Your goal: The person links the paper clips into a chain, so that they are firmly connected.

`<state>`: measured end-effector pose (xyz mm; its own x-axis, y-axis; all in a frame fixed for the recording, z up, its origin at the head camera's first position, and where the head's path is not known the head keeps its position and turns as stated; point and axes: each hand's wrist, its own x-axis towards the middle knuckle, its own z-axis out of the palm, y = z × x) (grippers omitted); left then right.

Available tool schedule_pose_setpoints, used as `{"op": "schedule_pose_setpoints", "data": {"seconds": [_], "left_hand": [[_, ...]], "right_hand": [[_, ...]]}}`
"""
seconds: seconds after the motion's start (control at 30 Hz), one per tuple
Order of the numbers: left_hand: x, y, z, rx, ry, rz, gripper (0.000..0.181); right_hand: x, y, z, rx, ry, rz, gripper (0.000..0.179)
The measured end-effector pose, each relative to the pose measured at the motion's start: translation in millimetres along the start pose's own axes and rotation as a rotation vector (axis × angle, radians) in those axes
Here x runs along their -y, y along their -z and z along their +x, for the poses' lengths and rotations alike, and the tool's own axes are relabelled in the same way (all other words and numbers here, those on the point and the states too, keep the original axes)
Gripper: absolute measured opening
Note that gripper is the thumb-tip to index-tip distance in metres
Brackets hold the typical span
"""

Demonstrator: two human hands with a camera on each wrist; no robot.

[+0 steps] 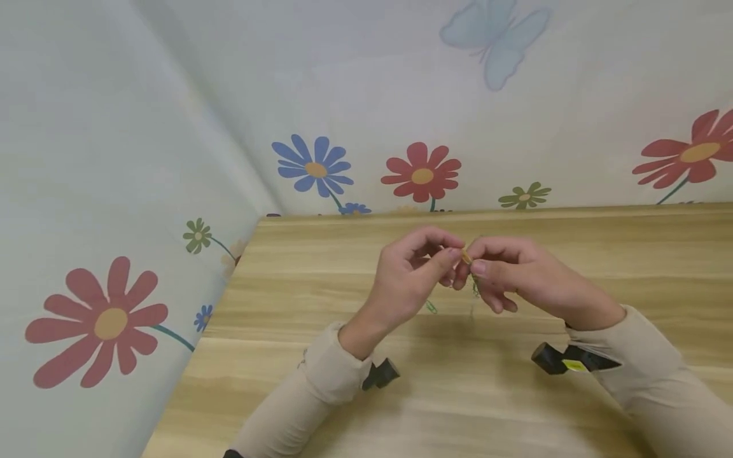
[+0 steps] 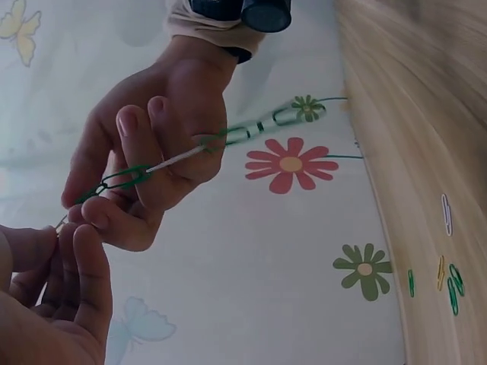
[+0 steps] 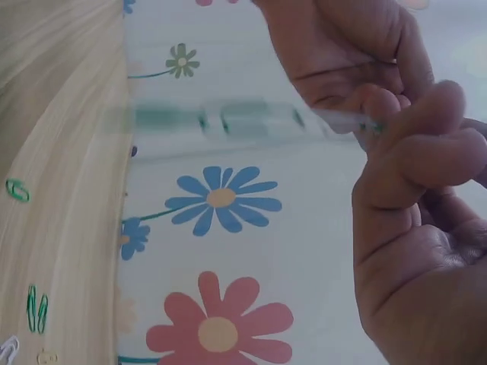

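In the head view my left hand (image 1: 403,280) and right hand (image 1: 527,273) meet above the table, fingertips nearly touching. The left thumb and fingertips pinch a yellow paper clip (image 1: 466,256). My right hand pinches the top of a paper clip chain (image 1: 474,286) right beside it. In the left wrist view the chain hangs past the right fingers, with a green paper clip (image 2: 123,178), a white paper clip (image 2: 176,159) and more green ones below. Its lower part is blurred in the right wrist view. Fingers hide where the yellow clip and chain meet.
Loose paper clips lie on the wooden table (image 1: 275,305): green clips (image 2: 454,295), a yellow clip (image 2: 440,273) and a white clip (image 2: 447,214). Behind the table's far edge stands a flower-printed wall covering (image 1: 366,95). Black wrist cameras (image 1: 550,358) sit at both cuffs.
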<state>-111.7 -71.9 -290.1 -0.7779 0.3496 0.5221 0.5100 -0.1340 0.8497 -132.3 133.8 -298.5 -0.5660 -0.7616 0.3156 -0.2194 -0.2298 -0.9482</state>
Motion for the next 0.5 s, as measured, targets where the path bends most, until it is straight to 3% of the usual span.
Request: {"op": "schedule_pose_setpoints", "data": {"seconds": [0.13, 0.23, 0.5], "left_hand": [[0.0, -1.6, 6.1, 0.020, -0.010, 0.038, 0.010], [0.4, -3.3, 13.5, 0.045, -0.010, 0.059, 0.010], [-1.6, -5.2, 46.3, 0.122, -0.015, 0.078, 0.011]], "right_hand": [[-0.1, 2.6, -2.1, -0.057, -0.017, 0.063, 0.017], [2.1, 6.2, -5.1, -0.105, 0.001, 0.040, 0.017], [14.4, 20.6, -10.2, -0.235, 0.068, 0.044, 0.021]]}}
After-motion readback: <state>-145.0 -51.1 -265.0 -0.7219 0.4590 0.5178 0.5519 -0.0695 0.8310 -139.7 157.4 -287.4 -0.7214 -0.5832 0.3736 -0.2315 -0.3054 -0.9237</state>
